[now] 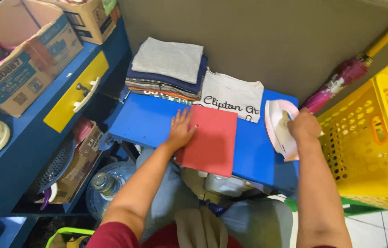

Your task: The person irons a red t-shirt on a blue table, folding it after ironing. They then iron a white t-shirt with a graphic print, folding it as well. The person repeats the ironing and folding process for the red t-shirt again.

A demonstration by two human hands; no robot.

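Red cloth point(210, 140) under left hand point(181, 131); right hand point(304, 125) grips iron point(279, 128).

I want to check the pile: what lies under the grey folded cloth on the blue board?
Under the grey folded cloth lies a dark blue one, then striped and orange edges. Only their edges show; the rest is covered. The left hand presses a red cloth.

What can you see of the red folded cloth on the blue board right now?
The red cloth is a plain piece of fabric folded into a flat rectangle, with no print showing. It lies on the blue board, slightly askew, its near edge hanging a little past the board's front. The left hand rests flat on its left edge, fingers spread. The right hand grips a pink and white iron standing apart to the right. A white printed shirt lies just behind it.
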